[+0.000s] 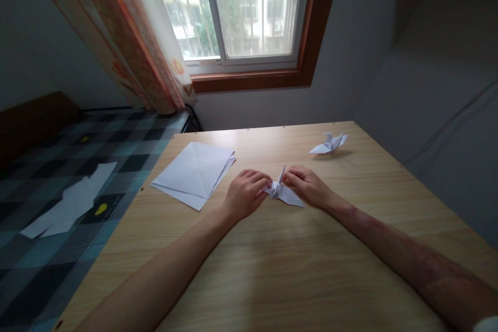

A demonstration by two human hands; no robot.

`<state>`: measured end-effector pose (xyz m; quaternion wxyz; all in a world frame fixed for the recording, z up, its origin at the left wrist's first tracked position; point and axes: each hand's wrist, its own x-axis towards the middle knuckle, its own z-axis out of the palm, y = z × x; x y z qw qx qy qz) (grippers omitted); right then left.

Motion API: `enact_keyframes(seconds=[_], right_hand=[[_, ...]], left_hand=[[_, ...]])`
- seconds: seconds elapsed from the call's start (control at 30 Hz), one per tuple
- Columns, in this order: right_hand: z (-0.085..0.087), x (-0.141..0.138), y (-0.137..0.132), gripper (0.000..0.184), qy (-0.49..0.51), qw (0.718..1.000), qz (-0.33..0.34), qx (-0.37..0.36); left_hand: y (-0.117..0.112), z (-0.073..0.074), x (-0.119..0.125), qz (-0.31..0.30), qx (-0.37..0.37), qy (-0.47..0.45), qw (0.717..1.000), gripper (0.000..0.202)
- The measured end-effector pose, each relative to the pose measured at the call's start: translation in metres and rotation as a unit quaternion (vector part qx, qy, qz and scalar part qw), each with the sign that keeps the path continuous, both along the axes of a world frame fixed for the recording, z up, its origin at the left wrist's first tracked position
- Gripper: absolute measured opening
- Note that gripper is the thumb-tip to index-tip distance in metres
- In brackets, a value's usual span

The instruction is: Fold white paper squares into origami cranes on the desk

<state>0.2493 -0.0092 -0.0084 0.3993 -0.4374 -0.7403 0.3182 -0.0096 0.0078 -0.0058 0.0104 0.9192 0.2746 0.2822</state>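
Note:
Between my two hands is a white paper crane point(287, 194), one wing spread toward the lower right and a thin point sticking up. My left hand point(249, 190) is closed on the crane's left side, its fingertips covering part of that wing. At the upright point, my right hand point(305, 182) pinches the paper with thumb and fingers. Another folded paper crane point(330, 144) stands by itself on the wooden table point(249, 270), toward the far right corner.
Creased square paper sheets point(194, 171) lie stacked at the table's left. Paper strips point(73, 202) rest on a checked bed point(23, 275) beside the table. Behind are a barred window point(257, 10) and an orange patterned curtain point(128, 26).

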Motion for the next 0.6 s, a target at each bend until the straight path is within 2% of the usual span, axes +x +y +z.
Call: enact_keyframes(seconds=[0.13,0.37,0.5,0.6], right_hand=[[0.009,0.002,-0.001,0.02,-0.068,0.997,0.037,0.001],[0.013,0.009,0.005,0.034,-0.087,0.988,0.078,-0.102],[0.009,0.016,0.002,0.036,-0.062,0.988,0.035,-0.134],[0.002,0.035,-0.004,0.041,-0.005,0.987,-0.01,-0.162]], left_hand=[[-0.001,-0.001,0.0,0.025,0.012,-0.011,1.0,0.008],[0.0,0.0,-0.001,0.037,0.031,-0.025,0.998,0.006],[0.0,-0.001,0.0,0.046,0.04,-0.039,0.997,0.012],[0.0,-0.003,0.001,0.063,0.046,-0.052,0.996,0.02]])
